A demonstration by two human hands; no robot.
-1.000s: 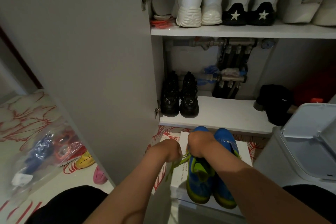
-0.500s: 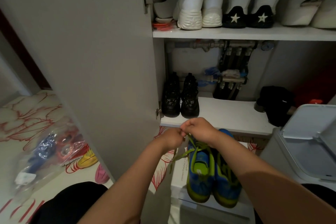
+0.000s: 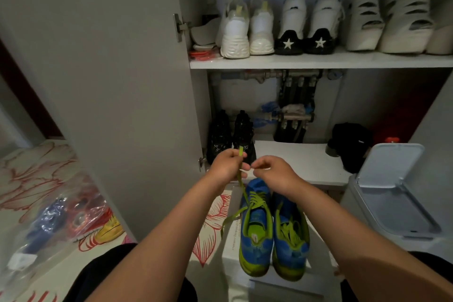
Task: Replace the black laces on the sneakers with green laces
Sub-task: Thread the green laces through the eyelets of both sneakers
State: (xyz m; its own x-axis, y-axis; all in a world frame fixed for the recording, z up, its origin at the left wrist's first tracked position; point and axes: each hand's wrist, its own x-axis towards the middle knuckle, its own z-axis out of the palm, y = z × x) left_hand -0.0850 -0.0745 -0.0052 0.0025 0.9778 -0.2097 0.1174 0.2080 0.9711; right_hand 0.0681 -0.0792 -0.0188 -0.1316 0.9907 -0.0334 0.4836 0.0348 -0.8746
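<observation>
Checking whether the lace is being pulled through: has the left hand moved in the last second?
Yes. The left hand rose from below the lower shelf edge to overlap it, drawing the green lace up.

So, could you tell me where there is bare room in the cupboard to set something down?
The lower shelf is bare between the black boots and the black bundle. The upper shelf is crowded end to end with shoes.

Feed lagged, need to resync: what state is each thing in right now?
Left hand, pinching green lace, held taut.
Right hand, fingers curled by lace; grip unclear.
Left sneaker, green lace threaded, one end loose.
Right sneaker, green-laced.
Cabinet door, open.
Bin lid, open.
</observation>
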